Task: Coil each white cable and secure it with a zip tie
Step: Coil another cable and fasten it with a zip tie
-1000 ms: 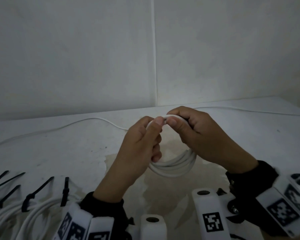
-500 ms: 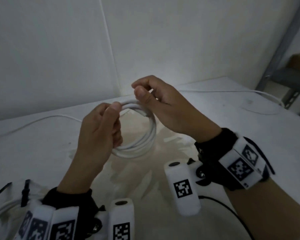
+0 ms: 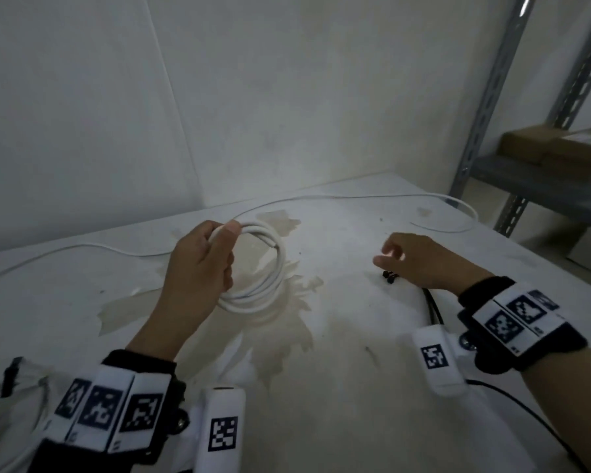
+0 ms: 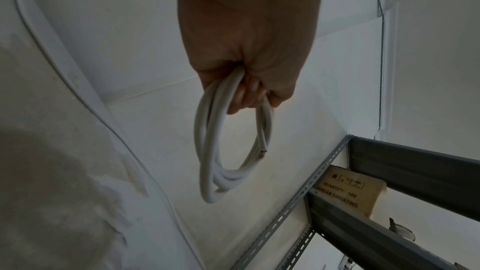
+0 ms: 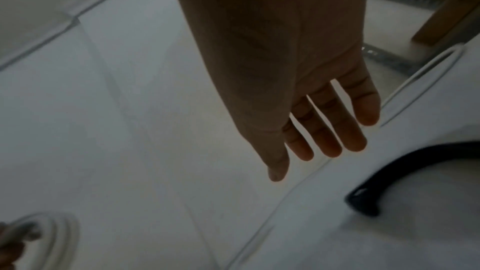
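Observation:
My left hand (image 3: 219,244) holds a white cable coil (image 3: 265,288) of several loops upright just above the table, thumb pressed on its top. In the left wrist view the fingers of the left hand (image 4: 249,93) curl round the coil (image 4: 210,171), and the cut cable end (image 4: 263,151) lies along the loops. My right hand (image 3: 386,256) is to the right, apart from the coil, open and hovering over black zip ties (image 3: 389,277) on the table. The right wrist view shows its straight fingers (image 5: 327,141) empty beside a black zip tie (image 5: 384,169).
A loose white cable (image 3: 321,198) runs along the back of the stained white table (image 3: 338,387) and loops at the right edge. Tied coils (image 3: 11,384) lie at the lower left. A grey metal shelf (image 3: 485,107) with cardboard boxes (image 3: 553,145) stands right.
My right hand has let go of the coil and moved right and down over the zip ties. The left hand now holds the coil alone. The head view has swung right.

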`<state>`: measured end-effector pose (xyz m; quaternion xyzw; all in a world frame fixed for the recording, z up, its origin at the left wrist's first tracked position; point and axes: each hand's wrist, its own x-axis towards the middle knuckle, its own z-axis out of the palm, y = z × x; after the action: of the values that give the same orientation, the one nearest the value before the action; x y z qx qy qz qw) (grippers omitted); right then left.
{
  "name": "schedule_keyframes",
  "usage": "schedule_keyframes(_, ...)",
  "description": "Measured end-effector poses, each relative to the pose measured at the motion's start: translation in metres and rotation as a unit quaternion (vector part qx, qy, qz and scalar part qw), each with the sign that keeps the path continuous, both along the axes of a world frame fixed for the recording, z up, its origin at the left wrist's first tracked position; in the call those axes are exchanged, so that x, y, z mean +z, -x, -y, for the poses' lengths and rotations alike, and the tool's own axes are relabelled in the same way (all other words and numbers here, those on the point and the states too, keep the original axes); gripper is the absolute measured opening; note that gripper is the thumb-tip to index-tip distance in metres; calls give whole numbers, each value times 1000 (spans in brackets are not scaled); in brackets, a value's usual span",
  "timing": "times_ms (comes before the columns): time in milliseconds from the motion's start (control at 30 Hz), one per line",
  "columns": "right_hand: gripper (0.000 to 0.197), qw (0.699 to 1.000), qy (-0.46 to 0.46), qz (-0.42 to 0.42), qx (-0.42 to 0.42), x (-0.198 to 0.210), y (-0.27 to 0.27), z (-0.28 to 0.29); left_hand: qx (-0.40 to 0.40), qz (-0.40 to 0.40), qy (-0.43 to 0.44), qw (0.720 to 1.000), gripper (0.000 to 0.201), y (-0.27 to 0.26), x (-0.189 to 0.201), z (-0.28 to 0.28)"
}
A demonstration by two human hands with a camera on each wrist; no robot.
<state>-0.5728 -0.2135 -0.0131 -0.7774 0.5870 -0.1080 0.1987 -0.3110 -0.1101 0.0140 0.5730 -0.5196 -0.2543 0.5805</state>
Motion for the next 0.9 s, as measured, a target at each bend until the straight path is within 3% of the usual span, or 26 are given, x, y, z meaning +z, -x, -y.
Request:
schedule_keyframes(200,46,989,-61,-123,-51,-14,34,8,2,24,-9,1000,35,11,-2,2)
schedule_keyframes(300,39,983,-95,-146,-62,-15,34,12,-2,27,-8,1000,33,16,0,5)
schedule_keyframes(500,15,986,-85,-126,-67,-21,27,21,-5,26,-10,1000,36,23,2,8)
schedule_keyframes(633,32,987,-57,-121,-85,-18,23,19,-6,21,-15,1000,36,24,3,7)
schedule_keyframes(900,31,996,-15,-51,-76,5,13,9,-7,-14,-18,1000,35,14,10,4)
